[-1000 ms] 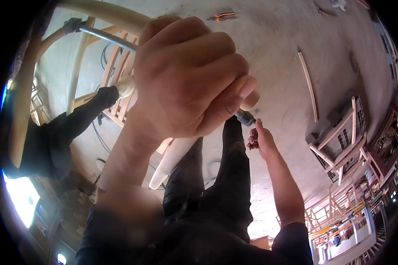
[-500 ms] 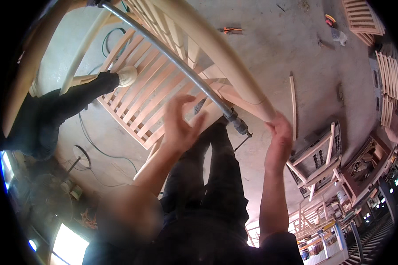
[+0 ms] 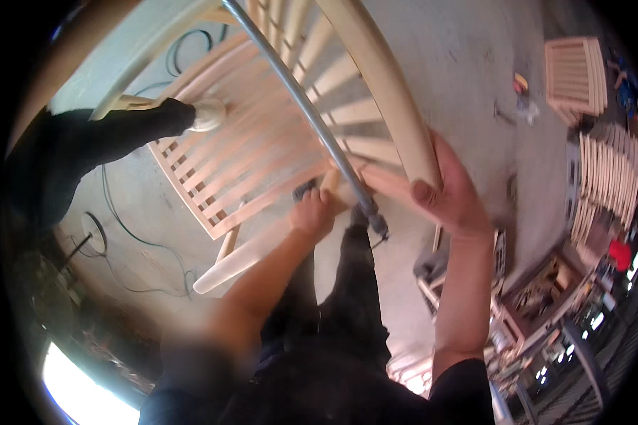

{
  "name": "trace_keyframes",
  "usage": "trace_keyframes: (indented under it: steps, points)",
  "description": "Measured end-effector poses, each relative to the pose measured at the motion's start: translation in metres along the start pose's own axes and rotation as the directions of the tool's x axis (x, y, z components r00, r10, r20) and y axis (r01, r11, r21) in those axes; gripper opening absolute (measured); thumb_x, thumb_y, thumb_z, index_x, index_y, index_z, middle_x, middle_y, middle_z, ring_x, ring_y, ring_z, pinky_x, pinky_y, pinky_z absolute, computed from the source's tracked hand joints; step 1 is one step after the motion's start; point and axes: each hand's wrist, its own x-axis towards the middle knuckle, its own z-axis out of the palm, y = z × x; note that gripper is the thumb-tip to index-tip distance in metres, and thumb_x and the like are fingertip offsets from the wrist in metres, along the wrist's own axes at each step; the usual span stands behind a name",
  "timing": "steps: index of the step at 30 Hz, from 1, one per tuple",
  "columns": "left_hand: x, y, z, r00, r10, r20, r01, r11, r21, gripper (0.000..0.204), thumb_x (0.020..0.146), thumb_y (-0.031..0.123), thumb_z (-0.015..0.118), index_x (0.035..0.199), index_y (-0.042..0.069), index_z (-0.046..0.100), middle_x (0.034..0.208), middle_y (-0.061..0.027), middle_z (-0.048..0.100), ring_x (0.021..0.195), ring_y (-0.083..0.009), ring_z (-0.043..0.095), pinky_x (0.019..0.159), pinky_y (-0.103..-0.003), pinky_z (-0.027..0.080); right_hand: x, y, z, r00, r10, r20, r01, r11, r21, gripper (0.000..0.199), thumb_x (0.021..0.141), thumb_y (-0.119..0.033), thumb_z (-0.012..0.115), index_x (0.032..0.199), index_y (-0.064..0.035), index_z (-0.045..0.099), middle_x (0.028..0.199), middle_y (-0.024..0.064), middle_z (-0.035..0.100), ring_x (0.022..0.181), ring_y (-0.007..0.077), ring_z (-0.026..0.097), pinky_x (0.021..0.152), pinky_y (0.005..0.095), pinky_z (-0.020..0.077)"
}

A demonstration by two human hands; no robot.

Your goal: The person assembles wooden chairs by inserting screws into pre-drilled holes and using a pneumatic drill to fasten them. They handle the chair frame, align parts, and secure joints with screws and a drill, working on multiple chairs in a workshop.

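Note:
A pale unfinished wooden chair frame (image 3: 262, 149) with a slatted panel lies tilted in front of me. A long metal bar clamp (image 3: 298, 99) runs diagonally across it. My right hand (image 3: 450, 191) grips the lower end of the frame's thick curved rail (image 3: 386, 92). My left hand (image 3: 315, 212) is closed around a wooden part beside the clamp's lower end (image 3: 372, 216). My dark trousers fill the lower middle.
Another person's dark leg and pale shoe (image 3: 205, 113) rest against the frame at left. Black cables (image 3: 131, 234) lie on the concrete floor. Stacks of slatted wooden panels (image 3: 581, 78) and chair parts (image 3: 602, 184) stand at right.
My view has swung so the chair frame now lies closer. My left hand dropped from near the camera down to the frame by the clamp end. My right hand closed on the curved rail.

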Motion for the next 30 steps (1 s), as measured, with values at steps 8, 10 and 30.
trace_keyframes:
  steps: [8,10,30]
  points:
    - [-0.007,0.019,-0.021,1.000,-0.018,0.013,0.018,1.000,0.023,0.030,0.079,0.015,0.064,0.106,0.004,0.057,0.105,-0.0153,0.064,0.101,-0.0320,0.065,0.079,-0.041,0.057,0.002,0.003,-0.017,0.996,0.071,0.061,-0.066,0.995,-0.073,0.075,0.095,-0.021,0.070,0.154,0.0023,0.031,0.147,0.0123,0.047,0.137,0.0220,0.043,0.116,0.0351,0.0322]
    - [-0.006,0.022,-0.020,0.998,-0.054,-0.011,0.054,0.998,-0.017,0.030,0.079,0.015,0.065,0.106,0.005,0.059,0.104,-0.0148,0.064,0.103,-0.0324,0.064,0.086,-0.044,0.055,0.003,0.003,-0.014,0.994,0.078,0.072,-0.079,0.997,0.012,0.068,0.095,-0.013,0.066,0.154,0.0012,0.033,0.142,0.0097,0.051,0.134,0.0202,0.046,0.114,0.0344,0.0344]
    - [-0.021,0.197,0.007,0.727,-0.616,-0.303,0.309,0.687,-0.658,0.104,0.072,0.011,0.079,0.157,-0.003,0.020,0.157,-0.0278,0.035,0.149,-0.0380,0.033,0.121,-0.043,0.029,-0.014,0.075,-0.141,0.734,-0.289,0.615,0.578,0.742,-0.341,0.043,0.099,-0.019,0.061,0.137,-0.0007,0.058,0.130,0.0216,0.064,0.123,0.0384,0.059,0.105,0.0438,0.0462]
